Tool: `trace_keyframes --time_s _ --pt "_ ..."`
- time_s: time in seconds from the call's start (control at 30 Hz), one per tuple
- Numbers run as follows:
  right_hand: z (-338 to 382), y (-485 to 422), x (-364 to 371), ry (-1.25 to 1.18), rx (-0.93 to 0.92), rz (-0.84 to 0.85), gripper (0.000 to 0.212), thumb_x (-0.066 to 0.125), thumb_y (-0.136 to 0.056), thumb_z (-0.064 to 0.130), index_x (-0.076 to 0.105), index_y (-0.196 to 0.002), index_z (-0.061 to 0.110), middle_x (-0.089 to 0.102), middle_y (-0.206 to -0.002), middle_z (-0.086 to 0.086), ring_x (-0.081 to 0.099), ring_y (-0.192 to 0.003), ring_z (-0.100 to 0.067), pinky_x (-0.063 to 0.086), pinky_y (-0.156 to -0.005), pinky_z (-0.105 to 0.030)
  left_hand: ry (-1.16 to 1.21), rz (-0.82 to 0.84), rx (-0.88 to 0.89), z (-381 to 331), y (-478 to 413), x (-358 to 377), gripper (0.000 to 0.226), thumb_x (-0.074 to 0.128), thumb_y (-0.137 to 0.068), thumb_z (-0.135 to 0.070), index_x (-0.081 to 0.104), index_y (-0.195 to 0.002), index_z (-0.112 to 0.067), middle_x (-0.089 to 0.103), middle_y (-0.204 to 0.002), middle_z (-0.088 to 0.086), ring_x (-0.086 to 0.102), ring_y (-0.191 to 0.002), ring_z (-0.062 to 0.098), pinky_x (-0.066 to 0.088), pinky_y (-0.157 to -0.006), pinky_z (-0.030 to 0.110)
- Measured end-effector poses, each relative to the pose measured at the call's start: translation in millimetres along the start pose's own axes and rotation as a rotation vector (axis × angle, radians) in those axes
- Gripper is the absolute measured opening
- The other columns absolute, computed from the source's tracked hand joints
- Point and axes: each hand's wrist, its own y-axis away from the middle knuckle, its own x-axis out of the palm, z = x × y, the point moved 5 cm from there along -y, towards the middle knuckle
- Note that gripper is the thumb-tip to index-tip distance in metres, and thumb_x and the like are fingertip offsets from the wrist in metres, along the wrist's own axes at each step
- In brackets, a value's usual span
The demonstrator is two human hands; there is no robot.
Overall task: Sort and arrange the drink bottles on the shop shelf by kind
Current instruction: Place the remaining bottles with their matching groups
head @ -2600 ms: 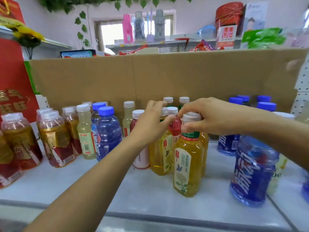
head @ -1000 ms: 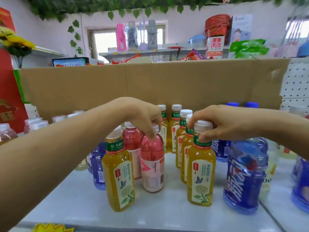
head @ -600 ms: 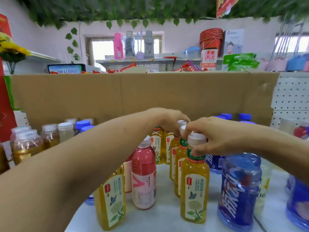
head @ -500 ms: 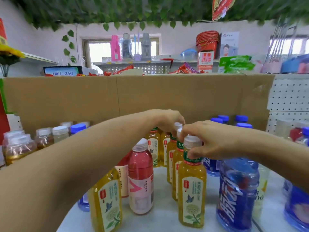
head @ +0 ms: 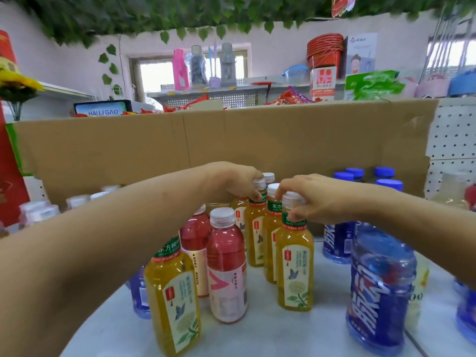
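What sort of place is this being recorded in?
Most likely a small general shop: same-brand tea bottles and blue drink bottles on a white shelf with pegboard backing, and snack packets and stacked red buckets behind.

Wall (head: 283, 34): pale pink. A leaf garland (head: 154, 14) runs along the top of the view, with one strand hanging down left of the far window (head: 159, 76). That window is blown out white with daylight. A second bright window (head: 448, 55) is at upper right.

A brown cardboard sheet (head: 257, 140) stands upright across the back of the pale, mottled shelf top (head: 270, 336). White pegboard (head: 453, 135) is just right of the sheet, and a red panel (head: 10, 181) is at far left.

Behind the sheet, an upper shelf (head: 231, 95) with a perforated back carries stacked red buckets (head: 325, 51). A "HAI LI GAO" sign (head: 103, 110) sits to its left. Lighting is even, with soft shadows.
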Motion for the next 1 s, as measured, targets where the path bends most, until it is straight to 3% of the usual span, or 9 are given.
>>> trace_keyframes --time_s 0.13,0.23,0.37,0.47,0.57,0.67,0.73,0.9,1.0 --pt "8 1 3 0.196 0.039 -0.041 0.044 0.061 -0.095 0.033 0.048 -0.137 0.033 0.049 -0.130 0.003 0.043 -0.110 -0.012 0.043 -0.081 -0.024 0.054 -0.044 0.038 1 40 -5 0.062 0.055 -0.101 -0.037 0.030 -0.156 -0.022 0.045 -0.153 0.001 0.045 -0.136 0.021 0.037 -0.112 0.040" --pt "27 3 4 0.307 -0.067 -0.224 0.047 0.061 -0.092 0.040 0.049 -0.137 0.033 0.048 -0.133 0.001 0.036 -0.123 -0.017 0.042 -0.097 -0.036 0.092 -0.115 0.072 5 77 -10 0.056 0.056 -0.100 -0.037 0.038 -0.152 -0.027 0.052 -0.147 -0.002 0.052 -0.129 0.018 0.041 -0.111 0.042" --pt "57 5 19 0.009 -0.258 -0.348 0.058 0.056 -0.087 0.053 0.043 -0.140 0.034 0.050 -0.135 0.006 0.041 -0.124 -0.011 0.041 -0.097 -0.032 0.178 -0.308 0.106 24 133 -14 0.045 0.056 -0.100 -0.035 0.049 -0.144 -0.027 0.061 -0.137 -0.006 0.057 -0.120 0.010 0.044 -0.100 0.028" --pt "64 -8 44 -0.289 -0.202 -0.296 0.074 0.062 -0.087 0.055 0.027 -0.149 0.036 0.049 -0.142 0.007 0.048 -0.121 -0.006 0.043 -0.094 -0.027 0.392 -0.531 0.114 46 180 -2 0.045 0.058 -0.098 -0.038 0.049 -0.142 -0.033 0.061 -0.133 -0.012 0.056 -0.119 0.003 0.045 -0.102 0.026" --pt "65 -22 71 -0.606 -0.105 -0.231 0.081 0.065 -0.087 0.054 0.024 -0.152 0.030 0.047 -0.146 0.005 0.051 -0.123 -0.010 0.047 -0.101 -0.035 0.582 -0.675 0.088 57 208 26 0.057 0.060 -0.094 -0.044 0.039 -0.147 -0.037 0.054 -0.132 -0.019 0.053 -0.118 -0.006 0.047 -0.097 0.024" --pt "67 -30 92 -0.785 -0.046 -0.274 0.048 0.065 -0.088 0.051 0.053 -0.128 0.027 0.063 -0.123 0.009 0.061 -0.113 -0.011 0.052 -0.088 -0.033 0.754 -0.694 0.010 66 213 57 0.059 0.062 -0.092 -0.044 0.037 -0.146 -0.038 0.053 -0.131 -0.021 0.053 -0.106 -0.018 0.052 -0.089 0.020" --pt "67 -32 99 -0.834 -0.038 -0.343 0.027 0.064 -0.090 0.049 0.060 -0.106 0.028 0.067 -0.105 0.008 0.065 -0.099 -0.010 0.050 -0.074 -0.027 0.814 -0.685 -0.024 72 210 67 0.052 0.062 -0.093 -0.044 0.044 -0.141 -0.035 0.059 -0.127 -0.018 0.059 -0.105 -0.011 0.054 -0.092 0.027" --pt "62 -23 97 -0.762 -0.017 -0.431 0.024 0.062 -0.090 0.050 0.058 -0.098 0.028 0.065 -0.097 0.009 0.063 -0.089 -0.005 0.049 -0.069 -0.026 0.821 -0.687 0.054 77 197 31 0.031 0.050 -0.098 -0.050 0.059 -0.123 -0.034 0.063 -0.109 -0.025 0.059 -0.095 -0.017 0.047 -0.076 0.008" --pt "56 -12 95 -0.756 0.007 -0.440 0.023 0.062 -0.090 0.050 0.057 -0.102 0.031 0.065 -0.101 0.012 0.062 -0.093 -0.003 0.050 -0.072 -0.027 0.613 -0.494 -0.009 74 169 1 0.049 0.051 -0.097 -0.055 0.058 -0.134 -0.024 0.063 -0.126 -0.013 0.059 -0.103 -0.002 0.047 -0.085 0.022"
